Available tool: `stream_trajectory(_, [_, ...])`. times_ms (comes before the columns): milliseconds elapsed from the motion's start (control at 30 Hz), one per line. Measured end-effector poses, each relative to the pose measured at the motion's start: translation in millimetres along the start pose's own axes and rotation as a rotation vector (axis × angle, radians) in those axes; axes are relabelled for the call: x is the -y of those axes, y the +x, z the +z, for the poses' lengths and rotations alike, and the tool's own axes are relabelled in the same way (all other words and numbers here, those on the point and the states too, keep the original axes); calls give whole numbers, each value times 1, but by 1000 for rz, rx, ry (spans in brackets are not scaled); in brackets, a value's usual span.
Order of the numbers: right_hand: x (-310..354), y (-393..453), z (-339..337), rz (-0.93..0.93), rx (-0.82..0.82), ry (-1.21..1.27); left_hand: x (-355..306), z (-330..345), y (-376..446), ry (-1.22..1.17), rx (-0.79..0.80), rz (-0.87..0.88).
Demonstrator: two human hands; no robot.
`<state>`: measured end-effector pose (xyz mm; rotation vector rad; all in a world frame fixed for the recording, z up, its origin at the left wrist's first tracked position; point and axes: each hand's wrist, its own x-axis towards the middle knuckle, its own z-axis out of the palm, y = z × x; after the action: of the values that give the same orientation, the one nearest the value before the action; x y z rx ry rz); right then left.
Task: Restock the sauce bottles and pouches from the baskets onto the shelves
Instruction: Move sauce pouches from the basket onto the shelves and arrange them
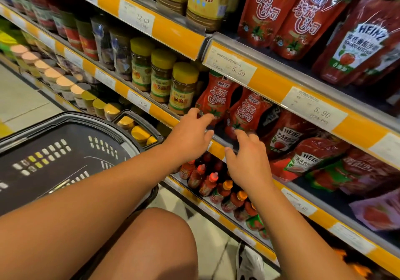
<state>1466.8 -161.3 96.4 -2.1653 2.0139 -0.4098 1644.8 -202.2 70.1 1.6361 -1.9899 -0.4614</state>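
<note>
red sauce pouches (213, 100) upright at front edge of middle shelf (218, 147) | left hand (190, 136) fingers spread, tips on left pouch, holding nothing | right hand (246, 160) relaxed open, empty | advice: square both pouches flush, labels forward | basket (65, 149) beside, looks empty

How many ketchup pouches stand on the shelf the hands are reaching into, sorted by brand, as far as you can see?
Red tomato pouches with Chinese lettering: 2
Heinz pouches: 2 clearly readable
Total: 4 countable; more pouches lie farther right, too blurred to sort.
Left hand and right hand reach toward them, holding nothing.
</note>
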Motion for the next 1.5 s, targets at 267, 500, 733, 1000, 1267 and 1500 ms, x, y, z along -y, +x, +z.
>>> stream_trajectory(267, [-2, 18, 13, 76, 82, -41, -1, 11, 15, 102, 66, 8])
stream_trajectory(500, [-5, 41, 15, 93, 128, -67, 5, 11, 32, 142, 108, 51])
stream_trajectory(733, [-7, 75, 18, 178, 253, -116, 11, 11, 50, 145, 160, 99])
stream_trajectory(1000, [-17, 86, 29, 141, 138, -46, 6, 25, 77, 252, 224, 123])
stream_trajectory(1267, [-16, 97, 31, 217, 202, 13, 6, 28, 92, 225, 221, 124])
stream_trajectory(1500, [-14, 90, 28, 177, 164, 58, 3, 24, 91, 228, 249, 110])
